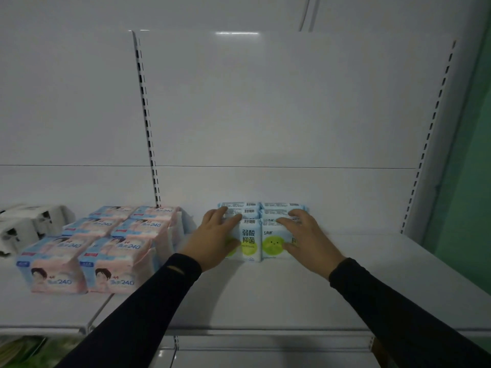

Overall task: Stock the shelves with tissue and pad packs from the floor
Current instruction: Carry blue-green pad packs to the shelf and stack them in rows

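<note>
Several small white-and-blue pad packs with green circles (251, 240) stand in two rows toward the back of the white shelf (265, 296). My left hand (215, 239) grips the front left pack, fingers over its top and thumb on its face. My right hand (305, 239) grips the front right pack (273, 243) the same way. To the left, several pink-and-blue pad packs marked 240 (79, 264) stand in rows on the same shelf.
White tissue roll packs (24, 224) lie at the far left of the shelf. A slotted upright (147, 123) splits the white back panel. A green wall (467, 168) bounds the right side. A lower shelf shows below the front edge (265, 338).
</note>
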### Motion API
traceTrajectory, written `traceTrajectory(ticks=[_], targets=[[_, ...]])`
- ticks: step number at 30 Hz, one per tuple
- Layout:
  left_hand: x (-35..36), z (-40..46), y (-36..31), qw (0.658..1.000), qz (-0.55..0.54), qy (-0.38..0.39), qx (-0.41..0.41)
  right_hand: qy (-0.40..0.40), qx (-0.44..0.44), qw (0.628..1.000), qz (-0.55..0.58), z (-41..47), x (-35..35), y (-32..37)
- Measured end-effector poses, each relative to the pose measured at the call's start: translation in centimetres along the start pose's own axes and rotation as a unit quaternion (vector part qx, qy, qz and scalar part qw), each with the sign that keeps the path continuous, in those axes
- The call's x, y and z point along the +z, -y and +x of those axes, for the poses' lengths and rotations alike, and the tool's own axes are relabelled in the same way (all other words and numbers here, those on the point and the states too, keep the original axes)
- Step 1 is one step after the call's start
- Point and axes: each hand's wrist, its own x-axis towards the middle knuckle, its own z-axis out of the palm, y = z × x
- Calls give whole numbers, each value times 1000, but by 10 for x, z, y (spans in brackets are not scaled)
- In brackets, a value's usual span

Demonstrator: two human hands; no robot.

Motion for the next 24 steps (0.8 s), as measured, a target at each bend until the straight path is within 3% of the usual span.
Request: traceTrajectory(ticks=[14,21,24], targets=[[6,4,-4,999,18,2,-32,60,3,990,-124,7,-2,-5],[-28,-5,-29,996,-30,-75,43,-60,27,998,-7,-31,-39,7],[-37,-11,-61,986,-90,-89,105,-135,36,990,-31,-72,-59,7]])
